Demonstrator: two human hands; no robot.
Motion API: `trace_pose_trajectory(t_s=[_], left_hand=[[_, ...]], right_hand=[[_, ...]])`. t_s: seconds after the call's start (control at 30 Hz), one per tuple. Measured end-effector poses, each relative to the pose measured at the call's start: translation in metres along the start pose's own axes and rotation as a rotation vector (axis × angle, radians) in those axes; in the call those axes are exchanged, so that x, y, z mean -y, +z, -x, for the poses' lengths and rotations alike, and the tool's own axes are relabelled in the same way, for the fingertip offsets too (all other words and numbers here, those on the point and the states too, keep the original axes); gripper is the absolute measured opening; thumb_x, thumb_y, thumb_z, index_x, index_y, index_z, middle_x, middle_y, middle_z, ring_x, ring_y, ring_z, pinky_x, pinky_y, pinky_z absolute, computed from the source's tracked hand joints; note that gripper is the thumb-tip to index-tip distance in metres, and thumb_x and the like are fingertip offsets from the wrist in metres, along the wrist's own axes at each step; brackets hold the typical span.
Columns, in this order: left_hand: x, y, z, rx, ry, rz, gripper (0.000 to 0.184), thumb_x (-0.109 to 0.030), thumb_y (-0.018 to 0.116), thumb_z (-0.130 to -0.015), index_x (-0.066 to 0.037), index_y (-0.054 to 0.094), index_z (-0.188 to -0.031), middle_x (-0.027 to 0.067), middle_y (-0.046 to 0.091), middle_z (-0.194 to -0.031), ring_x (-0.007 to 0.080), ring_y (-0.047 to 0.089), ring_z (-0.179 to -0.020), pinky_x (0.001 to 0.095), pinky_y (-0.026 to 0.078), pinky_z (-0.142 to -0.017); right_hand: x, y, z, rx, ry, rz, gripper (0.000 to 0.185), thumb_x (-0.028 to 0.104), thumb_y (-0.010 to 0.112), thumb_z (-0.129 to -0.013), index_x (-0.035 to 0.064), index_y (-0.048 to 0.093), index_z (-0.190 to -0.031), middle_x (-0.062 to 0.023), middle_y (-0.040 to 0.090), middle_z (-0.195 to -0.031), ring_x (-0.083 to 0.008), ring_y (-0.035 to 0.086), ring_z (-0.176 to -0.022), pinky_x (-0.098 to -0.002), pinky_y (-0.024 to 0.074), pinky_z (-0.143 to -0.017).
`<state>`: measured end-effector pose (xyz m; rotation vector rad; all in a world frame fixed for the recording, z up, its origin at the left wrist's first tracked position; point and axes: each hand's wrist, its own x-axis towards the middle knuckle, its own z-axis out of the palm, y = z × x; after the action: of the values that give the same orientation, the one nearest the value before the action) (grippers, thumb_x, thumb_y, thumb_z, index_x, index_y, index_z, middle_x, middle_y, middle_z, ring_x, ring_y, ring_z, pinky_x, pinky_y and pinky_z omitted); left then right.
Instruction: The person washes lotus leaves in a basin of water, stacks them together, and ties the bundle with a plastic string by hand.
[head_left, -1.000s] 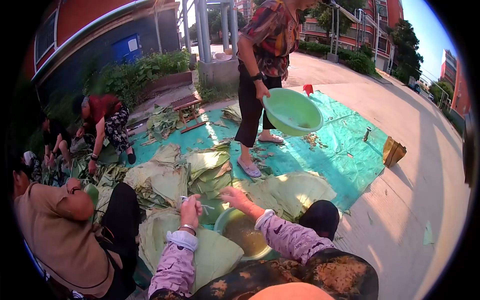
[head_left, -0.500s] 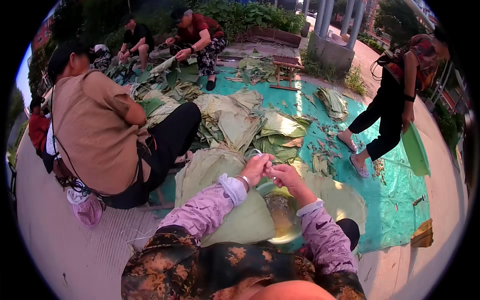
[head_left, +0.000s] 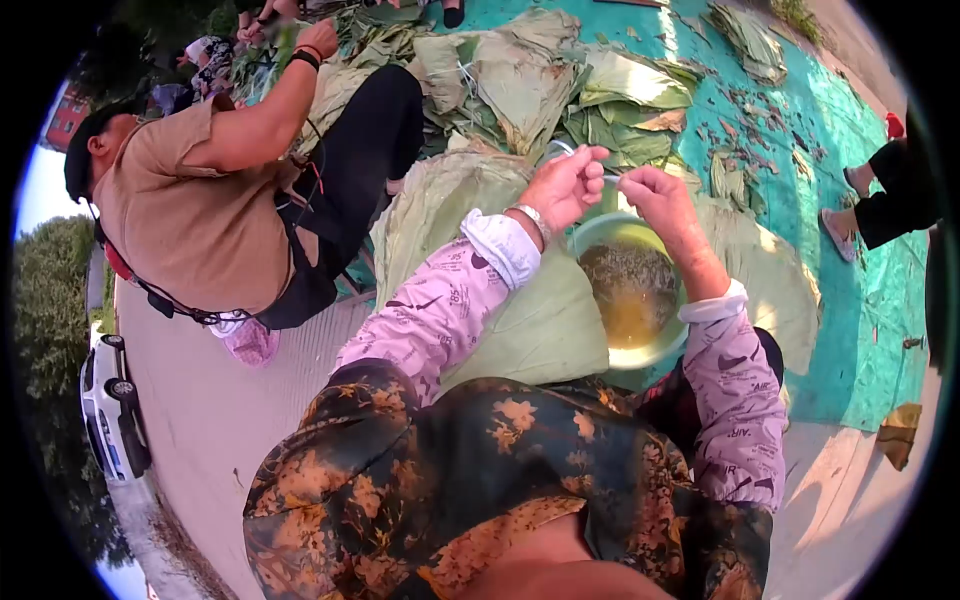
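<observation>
A thin white string runs between my two hands, above a green basin of murky brownish water. My left hand has its fingers curled round one part of the string, which loops up behind the fingers. My right hand pinches the other end between thumb and finger. Under my left forearm lies a large pale green leaf, close to the basin's left side. More broad leaves spread out to the right of the basin.
A seated person in a brown shirt is at the left. Leaf piles lie ahead on a green tarp. At the right edge are a standing person's legs. A brown bag sits at the tarp's corner. A white car is far left.
The view has tilted down. My hands came together from apart, then separated slightly with the string between them. The standing person moved right, and the green tub is out of view.
</observation>
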<state>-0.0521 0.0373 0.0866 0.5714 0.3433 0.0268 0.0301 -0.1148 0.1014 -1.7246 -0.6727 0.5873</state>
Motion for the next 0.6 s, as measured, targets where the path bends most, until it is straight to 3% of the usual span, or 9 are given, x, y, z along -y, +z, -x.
trace_pose_trajectory(t_s=[0.13, 0.17, 0.2, 0.27, 0.43, 0.47, 0.53, 0.57, 0.6], left_hand=[[-0.001, 0.002, -0.001, 0.041, -0.006, 0.005, 0.021, -0.02, 0.039, -0.094, 0.0, 0.045, -0.1, -0.001, 0.036, -0.063, 0.0103, 0.034, -0.055, 0.0231, 0.032, -0.05], [-0.002, -0.01, -0.01, 0.153, -0.058, 0.052, 0.02, -0.019, 0.04, -0.093, 0.0, 0.046, -0.098, -0.0001, 0.04, -0.063, 0.0111, 0.036, -0.054, 0.0246, 0.031, -0.048], [-0.001, 0.001, -0.005, 0.113, -0.04, 0.06, 0.021, -0.021, 0.036, -0.095, -0.004, 0.046, -0.097, -0.0023, 0.031, -0.06, 0.0082, 0.029, -0.048, 0.0218, 0.027, -0.043], [0.001, -0.003, -0.01, 0.184, -0.057, 0.122, 0.02, -0.022, 0.036, -0.095, -0.005, 0.045, -0.098, -0.0035, 0.029, -0.059, 0.0082, 0.028, -0.048, 0.0217, 0.027, -0.044], [-0.002, -0.003, -0.009, 0.182, -0.05, 0.19, 0.02, -0.021, 0.035, -0.095, -0.005, 0.045, -0.098, -0.004, 0.027, -0.057, 0.0082, 0.027, -0.048, 0.0218, 0.026, -0.043], [-0.002, -0.002, -0.009, 0.174, -0.042, 0.195, 0.02, -0.021, 0.035, -0.095, -0.005, 0.045, -0.098, -0.0041, 0.027, -0.057, 0.0082, 0.027, -0.048, 0.0218, 0.026, -0.043], [-0.004, -0.005, -0.01, 0.173, -0.038, 0.221, 0.02, -0.02, 0.036, -0.094, -0.003, 0.046, -0.096, -0.0032, 0.03, -0.058, 0.0084, 0.029, -0.049, 0.0216, 0.026, -0.044], [-0.006, -0.009, -0.011, 0.189, -0.043, 0.246, 0.021, -0.02, 0.037, -0.094, -0.001, 0.047, -0.097, -0.0027, 0.032, -0.059, 0.0089, 0.03, -0.051, 0.0218, 0.028, -0.046], [-0.009, -0.003, -0.007, 0.206, -0.05, 0.272, 0.022, -0.019, 0.039, -0.093, 0.001, 0.047, -0.097, -0.0023, 0.033, -0.06, 0.0094, 0.032, -0.053, 0.0219, 0.029, -0.048]], right_hand=[[0.006, 0.006, 0.007, -0.062, 0.093, -0.215, 0.015, 0.02, 0.059, -0.08, 0.0053, 0.06, -0.08, 0.0045, 0.052, -0.065, -0.004, 0.043, -0.056, -0.0183, 0.0332, -0.051], [-0.004, -0.001, 0.001, 0.034, 0.088, -0.213, 0.016, 0.018, 0.056, -0.083, 0.0029, 0.059, -0.088, 0.0008, 0.056, -0.073, -0.0066, 0.05, -0.062, -0.0194, 0.04, -0.058], [0.006, 0.004, 0.003, -0.037, 0.188, -0.171, 0.008, 0.012, 0.054, -0.083, 0.0046, 0.057, -0.084, -0.002, 0.057, -0.073, -0.0074, 0.051, -0.061, -0.0198, 0.0417, -0.055], [0.002, 0.005, 0.009, 0.001, 0.09, -0.584, 0.009, 0.013, 0.056, -0.082, 0.0047, 0.058, -0.081, -0.0019, 0.057, -0.073, -0.0078, 0.052, -0.063, -0.0203, 0.0421, -0.057], [0.004, -0.001, 0.008, -0.086, 0.125, -1.004, 0.015, 0.017, 0.056, -0.083, 0.0064, 0.055, -0.094, -0.0021, 0.059, -0.078, -0.0109, 0.056, -0.07, -0.0227, 0.0439, -0.062], [-0.005, -0.005, 0.003, -0.103, 0.119, -1.092, 0.013, 0.011, 0.054, -0.084, 0.0036, 0.056, -0.094, -0.0044, 0.061, -0.081, -0.0112, 0.057, -0.072, -0.0232, 0.0462, -0.064], [-0.026, -0.005, -0.007, -0.209, 0.152, -0.99, 0.019, 0.014, 0.053, -0.086, 0.0002, 0.055, -0.099, -0.0039, 0.058, -0.083, -0.0111, 0.056, -0.074, -0.023, 0.0463, -0.067], [-0.03, -0.004, -0.005, -0.17, 0.166, -0.944, 0.022, 0.01, 0.05, -0.087, -0.0009, 0.051, -0.106, -0.0073, 0.059, -0.091, -0.0152, 0.058, -0.083, -0.0272, 0.0486, -0.075], [-0.028, 0.003, -0.002, -0.203, 0.2, -0.923, 0.021, 0.005, 0.047, -0.086, -0.0028, 0.051, -0.105, -0.0083, 0.06, -0.087, -0.0128, 0.056, -0.075, -0.0243, 0.0458, -0.064]])
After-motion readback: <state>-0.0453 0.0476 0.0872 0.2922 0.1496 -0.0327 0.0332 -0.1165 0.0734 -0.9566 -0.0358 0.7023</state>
